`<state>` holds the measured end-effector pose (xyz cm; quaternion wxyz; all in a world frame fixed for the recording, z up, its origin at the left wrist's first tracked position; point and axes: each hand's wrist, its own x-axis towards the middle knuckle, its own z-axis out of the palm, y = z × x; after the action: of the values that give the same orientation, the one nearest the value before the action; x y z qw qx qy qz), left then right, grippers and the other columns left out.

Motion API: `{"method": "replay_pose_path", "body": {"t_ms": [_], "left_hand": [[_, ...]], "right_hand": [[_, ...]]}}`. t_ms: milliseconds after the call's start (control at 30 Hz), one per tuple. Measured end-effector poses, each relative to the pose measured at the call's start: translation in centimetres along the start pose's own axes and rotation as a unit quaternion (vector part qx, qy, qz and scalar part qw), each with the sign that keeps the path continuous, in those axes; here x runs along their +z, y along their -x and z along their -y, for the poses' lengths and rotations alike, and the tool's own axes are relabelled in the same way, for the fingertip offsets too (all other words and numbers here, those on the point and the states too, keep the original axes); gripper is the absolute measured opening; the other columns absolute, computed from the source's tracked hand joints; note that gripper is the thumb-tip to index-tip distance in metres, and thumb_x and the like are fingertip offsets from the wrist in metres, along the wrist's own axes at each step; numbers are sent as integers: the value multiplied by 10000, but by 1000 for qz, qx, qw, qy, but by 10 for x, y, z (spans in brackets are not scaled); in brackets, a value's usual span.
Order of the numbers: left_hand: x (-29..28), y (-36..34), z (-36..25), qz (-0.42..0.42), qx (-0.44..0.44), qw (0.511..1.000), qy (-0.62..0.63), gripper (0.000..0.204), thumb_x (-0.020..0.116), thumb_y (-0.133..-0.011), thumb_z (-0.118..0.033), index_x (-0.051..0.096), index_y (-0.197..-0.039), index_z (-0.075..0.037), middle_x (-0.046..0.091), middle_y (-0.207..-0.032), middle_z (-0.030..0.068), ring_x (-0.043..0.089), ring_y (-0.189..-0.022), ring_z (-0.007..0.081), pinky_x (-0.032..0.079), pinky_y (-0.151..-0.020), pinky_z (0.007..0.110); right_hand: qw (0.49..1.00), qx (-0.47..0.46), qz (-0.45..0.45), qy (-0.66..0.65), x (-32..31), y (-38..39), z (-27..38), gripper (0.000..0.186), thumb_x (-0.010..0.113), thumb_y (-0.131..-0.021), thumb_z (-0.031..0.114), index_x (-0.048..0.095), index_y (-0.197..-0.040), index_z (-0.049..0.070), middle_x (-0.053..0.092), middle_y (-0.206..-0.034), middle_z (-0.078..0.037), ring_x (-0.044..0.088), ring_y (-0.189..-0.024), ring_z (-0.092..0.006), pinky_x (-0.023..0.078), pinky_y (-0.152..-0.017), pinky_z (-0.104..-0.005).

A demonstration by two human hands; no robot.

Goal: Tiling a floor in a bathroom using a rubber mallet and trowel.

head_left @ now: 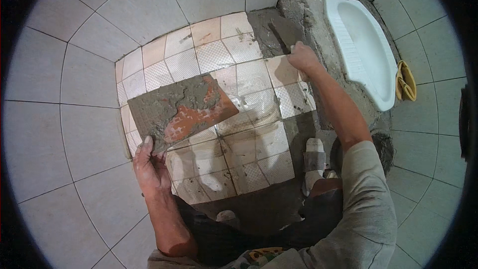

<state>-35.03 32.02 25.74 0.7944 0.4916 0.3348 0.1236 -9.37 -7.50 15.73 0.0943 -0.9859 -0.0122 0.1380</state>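
My left hand (151,167) grips the near corner of a cut tile (186,129), thumb on top. Grey wet mortar (169,100) covers much of its upturned orange-brown back, leaving a bare patch toward the right. Beneath the tile lie laid floor tiles (254,79) with a patterned, partly dirty surface. At the far right of that floor, my right hand (303,60) is closed around a trowel (278,39). Its narrow dark blade points away from me, over or against the grey mortar bed (261,27); contact cannot be made out. The handle is hidden in my fist.
A white squat toilet (366,50) is set in rough cement (318,35) at the right. Yellow gloves or a cloth (406,82) lie beside it. Tiled walls (99,84) enclose the space. My slippered foot (313,162) stands near a dark round hole or bucket (382,152).
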Motion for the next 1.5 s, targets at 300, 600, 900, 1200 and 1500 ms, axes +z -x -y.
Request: {"method": "replay_pose_path", "body": {"t_ms": [300, 600, 900, 1200, 1500], "left_hand": [[10, 0, 13, 31, -13, 999, -26, 276, 712, -871, -194, 645, -1100, -57, 689, -1032, 37, 663, -928, 180, 516, -804, 314], [8, -1, 10, 40, -22, 998, -37, 269, 689, -882, -175, 632, -1106, -37, 675, -1096, 68, 658, -998, 212, 521, -883, 364], [16, -2, 12, 25, -19, 999, -19, 188, 661, -899, -110, 621, -1057, -17, 694, -1032, 86, 683, -914, 185, 542, -853, 333], [18, -3, 11, 47, -25, 996, -69, 256, 684, -886, -196, 633, -1090, -51, 683, -1065, 47, 654, -976, 185, 495, -863, 340], [18, -1, 15, 37, -21, 998, -55, 220, 686, -888, -191, 627, -1058, -66, 687, -1029, 37, 658, -925, 165, 500, -830, 322]], "right_hand": [[999, 24, 30, -13, 29, 5, -19, 431, 588, -858, 275, 586, -1136, -54, 633, -1175, -286, 618, -1118, -410, 498, -952, -467], [999, 41, 0, -7, 23, 4, -13, 385, 574, -859, 256, 605, -1101, -42, 649, -1165, -258, 636, -1094, -390, 504, -944, -462], [999, 34, 7, 12, 18, 5, -13, 356, 560, -863, 199, 599, -1119, -45, 657, -1141, -259, 639, -1094, -390, 508, -939, -461], [996, 75, -20, -44, 27, -27, 15, 368, 584, -845, 149, 584, -1138, -73, 656, -1152, -260, 654, -1075, -375, 519, -933, -455], [997, 40, -29, -57, 32, -25, 15, 365, 598, -819, 153, 584, -1107, -72, 659, -1135, -267, 654, -1068, -389, 522, -920, -450]]}}
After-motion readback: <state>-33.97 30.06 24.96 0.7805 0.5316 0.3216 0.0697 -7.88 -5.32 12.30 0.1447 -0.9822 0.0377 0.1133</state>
